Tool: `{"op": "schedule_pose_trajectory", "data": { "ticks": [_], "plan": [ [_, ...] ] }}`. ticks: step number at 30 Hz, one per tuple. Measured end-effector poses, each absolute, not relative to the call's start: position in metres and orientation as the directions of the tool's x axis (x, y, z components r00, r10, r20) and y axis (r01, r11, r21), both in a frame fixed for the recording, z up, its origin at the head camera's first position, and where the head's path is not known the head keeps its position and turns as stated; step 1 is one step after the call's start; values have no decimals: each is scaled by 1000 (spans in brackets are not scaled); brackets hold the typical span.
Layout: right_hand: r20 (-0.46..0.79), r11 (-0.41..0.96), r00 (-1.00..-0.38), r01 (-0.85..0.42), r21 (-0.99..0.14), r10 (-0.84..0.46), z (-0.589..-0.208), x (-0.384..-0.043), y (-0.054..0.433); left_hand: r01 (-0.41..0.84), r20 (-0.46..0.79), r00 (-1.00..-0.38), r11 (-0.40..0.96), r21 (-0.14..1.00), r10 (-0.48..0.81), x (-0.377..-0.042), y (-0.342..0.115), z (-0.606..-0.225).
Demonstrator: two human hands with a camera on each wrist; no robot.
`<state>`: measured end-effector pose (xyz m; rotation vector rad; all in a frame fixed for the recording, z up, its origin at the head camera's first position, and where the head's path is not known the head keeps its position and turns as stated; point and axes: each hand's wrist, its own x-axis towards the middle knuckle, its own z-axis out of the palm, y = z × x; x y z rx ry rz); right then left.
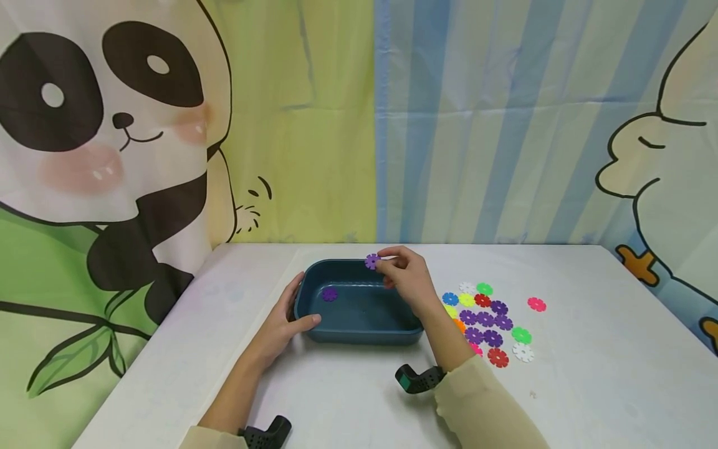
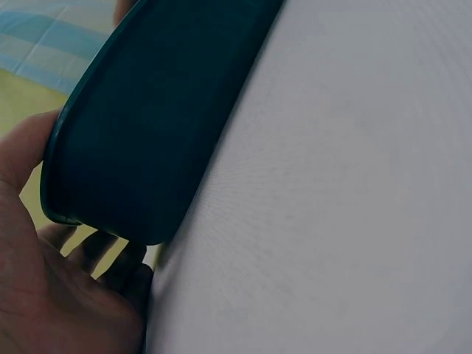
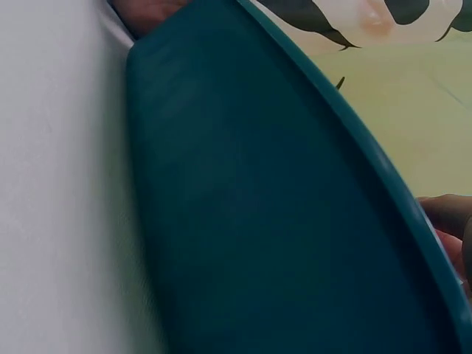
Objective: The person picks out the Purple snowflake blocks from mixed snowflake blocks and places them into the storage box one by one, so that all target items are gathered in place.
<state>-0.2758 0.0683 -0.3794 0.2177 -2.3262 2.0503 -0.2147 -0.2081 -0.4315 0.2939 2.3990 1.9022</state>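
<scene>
A dark teal plastic bin point(image 1: 364, 338) stands on the white table in the head view. My left hand point(image 1: 275, 327) grips its left end, thumb over the front corner and fingers along the side; the left wrist view shows the same hand point(image 2: 44, 287) around the bin's end wall point(image 2: 147, 133). Between thumb and fingertips, my right hand point(image 1: 408, 280) pinches a purple snowflake disc point(image 1: 371, 262) over the bin's back rim. Another purple snowflake disc point(image 1: 329, 294) lies inside at the left. The right wrist view has mostly the bin's outer wall point(image 3: 251, 192), hiding the held disc.
Several snowflake discs in mixed colours lie right of the bin, among them purple point(image 1: 485, 319), red point(image 1: 498, 357), white point(image 1: 523, 352) and green point(image 1: 521, 335). A pink disc point(image 1: 536, 304) sits apart, farther right. A printed curtain point(image 1: 303, 125) hangs behind the table point(image 1: 606, 374).
</scene>
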Motion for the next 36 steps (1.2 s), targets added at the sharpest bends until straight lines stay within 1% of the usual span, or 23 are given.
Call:
{"op": "schedule_pose_trajectory", "data": {
  "ticks": [8, 13, 17, 23, 30, 36],
  "plan": [
    [90, 95, -992, -99, -991, -88, -378, -279, 57, 111, 68, -980, 224, 968, 189, -214, -208, -431],
    [76, 120, -991, -90, -989, -110, -377, -281, 49, 110, 67, -980, 228, 967, 188, -213, -208, -430],
    [37, 148, -990, -57, -987, -133, -376, -284, 43, 110, 67, -980, 225, 968, 188, -213, -208, -430],
    [-29, 210, -984, -9, -978, -177, -377, -286, 37, 102, 59, -981, 231, 968, 186, -215, -207, -431],
    [-103, 333, -971, 26, -943, -216, -378, -290, 32, 94, 52, -983, 238, 967, 179, -214, -207, -430],
    [-172, 423, -961, 65, -904, -219, -380, -291, 24, 103, 60, -980, 233, 967, 188, -215, -208, -431]
  ]
}}
